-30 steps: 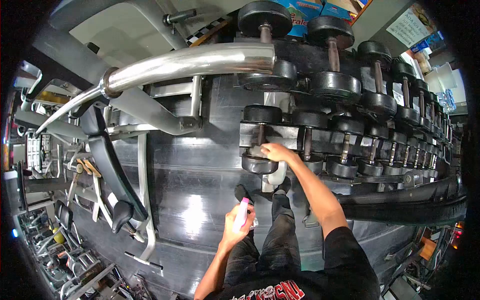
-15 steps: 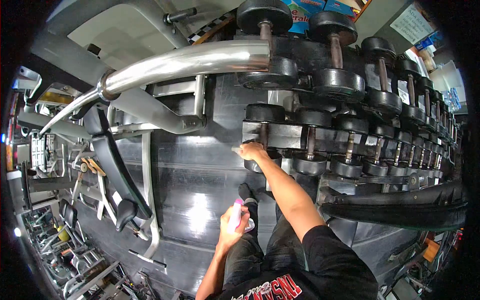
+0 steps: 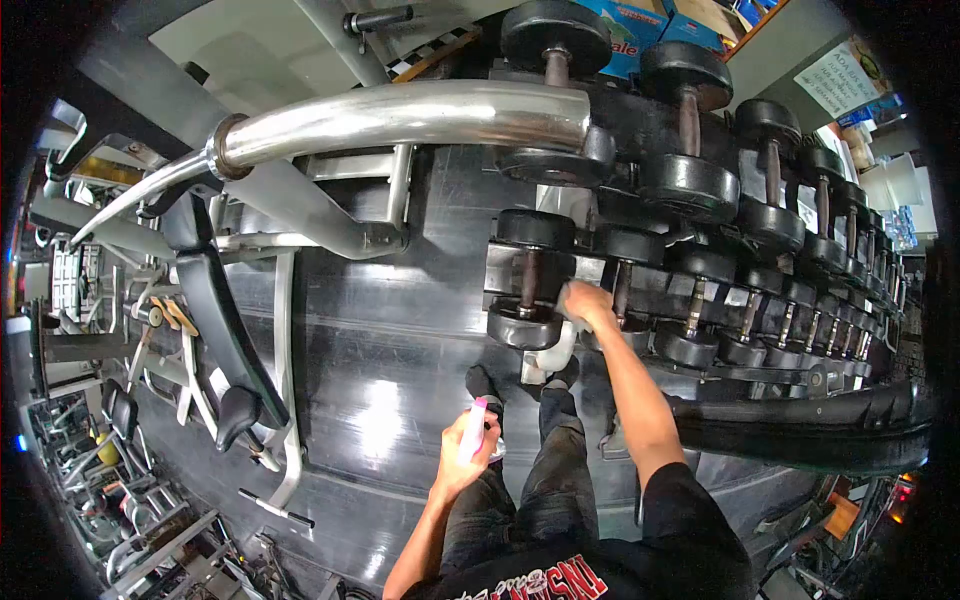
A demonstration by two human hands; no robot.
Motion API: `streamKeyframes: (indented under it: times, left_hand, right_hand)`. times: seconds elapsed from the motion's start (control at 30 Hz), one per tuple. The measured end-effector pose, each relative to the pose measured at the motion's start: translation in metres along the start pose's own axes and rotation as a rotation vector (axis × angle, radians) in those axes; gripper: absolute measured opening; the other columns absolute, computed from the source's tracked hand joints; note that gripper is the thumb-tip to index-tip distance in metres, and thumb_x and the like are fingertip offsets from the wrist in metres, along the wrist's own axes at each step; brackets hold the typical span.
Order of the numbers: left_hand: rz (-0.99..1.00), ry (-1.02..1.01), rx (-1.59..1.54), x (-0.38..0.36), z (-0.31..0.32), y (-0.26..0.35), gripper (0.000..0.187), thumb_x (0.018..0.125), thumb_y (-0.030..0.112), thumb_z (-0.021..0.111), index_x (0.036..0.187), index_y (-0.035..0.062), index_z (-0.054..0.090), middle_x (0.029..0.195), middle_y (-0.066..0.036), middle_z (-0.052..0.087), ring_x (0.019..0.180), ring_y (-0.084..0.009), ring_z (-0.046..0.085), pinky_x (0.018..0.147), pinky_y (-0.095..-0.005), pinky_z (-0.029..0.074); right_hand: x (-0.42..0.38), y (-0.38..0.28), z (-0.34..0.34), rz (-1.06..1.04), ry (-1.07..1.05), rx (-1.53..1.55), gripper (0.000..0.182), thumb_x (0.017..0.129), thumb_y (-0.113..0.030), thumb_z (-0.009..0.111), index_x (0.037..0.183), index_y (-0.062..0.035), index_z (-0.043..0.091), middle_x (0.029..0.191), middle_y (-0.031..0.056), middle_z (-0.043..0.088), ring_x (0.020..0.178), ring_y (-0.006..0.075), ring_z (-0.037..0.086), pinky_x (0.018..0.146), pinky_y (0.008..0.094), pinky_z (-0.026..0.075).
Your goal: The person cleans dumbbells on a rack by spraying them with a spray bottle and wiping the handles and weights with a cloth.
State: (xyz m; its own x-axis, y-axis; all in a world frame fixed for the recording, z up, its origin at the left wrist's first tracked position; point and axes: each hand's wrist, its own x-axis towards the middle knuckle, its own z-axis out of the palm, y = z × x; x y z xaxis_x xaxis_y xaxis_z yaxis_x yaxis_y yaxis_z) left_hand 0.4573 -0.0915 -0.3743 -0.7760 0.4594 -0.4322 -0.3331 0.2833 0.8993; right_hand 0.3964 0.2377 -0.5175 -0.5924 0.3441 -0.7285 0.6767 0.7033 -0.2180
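My left hand (image 3: 458,460) is wrapped round a spray bottle with a pink-and-white head (image 3: 474,430), held low in front of my legs. Out over the lower tier of the dumbbell rack (image 3: 590,270), my right hand (image 3: 590,303) is closed on a light-coloured cloth (image 3: 566,297), mostly hidden by the fingers. It is between the end black dumbbell (image 3: 534,230) and the second dumbbell (image 3: 628,245), with the cloth right at the rack's surface. Both dumbbells lie across the rails with their handles showing.
Larger dumbbells (image 3: 690,185) fill the upper tier, and the row runs off to the right. A thick chrome bar (image 3: 400,120) of a machine juts in at upper left. Below it stands a black padded bench (image 3: 225,310). A black padded piece (image 3: 800,425) lies to my right.
My right hand with the cloth has moved right, from the outer side of the end dumbbell to the gap beside the second one. The left hand still holds the spray bottle.
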Motion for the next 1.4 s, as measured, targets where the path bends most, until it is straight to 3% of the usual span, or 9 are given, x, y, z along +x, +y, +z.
streamKeyframes:
  times: [0.1,0.3,0.5,0.6,0.7,0.9,1.0,1.17,1.4]
  left_hand:
    - [-0.009,0.010,0.001,0.002,0.002,-0.001,0.013,0.082,0.000,0.064,0.095,0.0030,0.061,0.079,-0.005,0.062,0.066,-0.0094,0.057,0.059,-0.0262,0.047]
    - [0.019,0.001,0.059,0.006,0.000,-0.001,0.015,0.081,-0.001,0.064,0.095,0.0036,0.061,0.080,-0.005,0.062,0.066,-0.0089,0.057,0.059,-0.0256,0.047]
    - [-0.013,0.020,0.082,0.006,-0.018,-0.006,0.015,0.082,0.000,0.063,0.096,0.0036,0.061,0.081,-0.006,0.063,0.068,-0.0107,0.059,0.061,-0.0271,0.048]
    - [0.003,0.046,0.095,0.006,-0.028,-0.012,0.014,0.083,0.002,0.063,0.097,0.0026,0.061,0.080,-0.007,0.064,0.070,-0.0112,0.060,0.063,-0.0276,0.050]
    - [-0.065,0.044,0.075,0.005,-0.032,-0.008,0.012,0.085,0.003,0.062,0.096,0.0016,0.060,0.076,-0.006,0.064,0.069,-0.0110,0.060,0.063,-0.0274,0.050]
    - [-0.034,0.038,0.127,-0.004,-0.039,-0.001,0.012,0.084,0.003,0.062,0.096,0.0026,0.060,0.072,-0.003,0.061,0.061,-0.0082,0.056,0.056,-0.0257,0.047]
    - [-0.019,0.051,0.139,-0.009,-0.039,-0.001,0.013,0.084,0.003,0.063,0.096,0.0031,0.060,0.072,-0.003,0.061,0.061,-0.0081,0.055,0.056,-0.0256,0.047]
    - [-0.056,0.062,0.086,-0.008,-0.039,-0.007,0.013,0.083,0.002,0.064,0.095,0.0023,0.060,0.073,-0.004,0.062,0.062,-0.0085,0.056,0.058,-0.0252,0.047]
    - [0.006,0.018,0.051,-0.002,-0.044,-0.007,0.014,0.083,0.000,0.063,0.095,0.0024,0.060,0.073,-0.004,0.062,0.061,-0.0080,0.056,0.057,-0.0250,0.047]
  right_hand:
    - [0.042,0.024,0.085,-0.250,0.196,0.421,0.051,0.093,-0.040,0.048,0.122,0.0009,0.055,0.119,0.0241,0.059,0.114,0.0391,0.054,0.097,0.0428,0.043]
    - [-0.005,0.012,0.031,-0.216,-0.009,0.429,0.065,0.093,-0.048,0.048,0.131,0.0046,0.046,0.132,0.0258,0.049,0.124,0.0359,0.048,0.104,0.0363,0.037]
    - [-0.060,0.009,0.055,-0.614,0.438,0.374,0.030,0.090,-0.027,0.059,0.108,-0.0041,0.065,0.108,0.0186,0.064,0.104,0.0340,0.060,0.089,0.0402,0.049]
    - [-0.059,0.004,0.076,-0.694,0.474,0.175,0.030,0.086,-0.025,0.062,0.113,-0.0109,0.065,0.109,0.0127,0.065,0.111,0.0286,0.058,0.094,0.0402,0.046]
    - [-0.044,-0.028,0.088,-1.212,0.660,-0.365,0.039,0.081,-0.024,0.057,0.119,-0.0254,0.060,0.111,0.0009,0.064,0.121,0.0204,0.051,0.108,0.0478,0.032]
    - [-0.031,-0.117,0.131,-0.925,0.405,-1.009,0.029,0.089,-0.023,0.049,0.105,-0.0111,0.070,0.113,0.0084,0.065,0.118,0.0325,0.052,0.108,0.0577,0.024]
    - [0.004,-0.153,0.167,-0.693,0.117,-1.160,0.034,0.090,-0.022,0.048,0.116,-0.0082,0.065,0.122,0.0117,0.061,0.122,0.0332,0.050,0.103,0.0622,0.029]
    - [0.011,-0.178,0.160,-0.453,-0.039,-1.037,0.033,0.091,-0.023,0.049,0.118,-0.0107,0.064,0.123,0.0092,0.062,0.121,0.0306,0.051,0.102,0.0615,0.031]
    - [-0.052,-0.066,0.104,-1.089,0.632,-0.380,0.025,0.086,-0.017,0.051,0.106,-0.0189,0.066,0.131,0.0077,0.055,0.125,0.0218,0.049,0.110,0.0449,0.029]
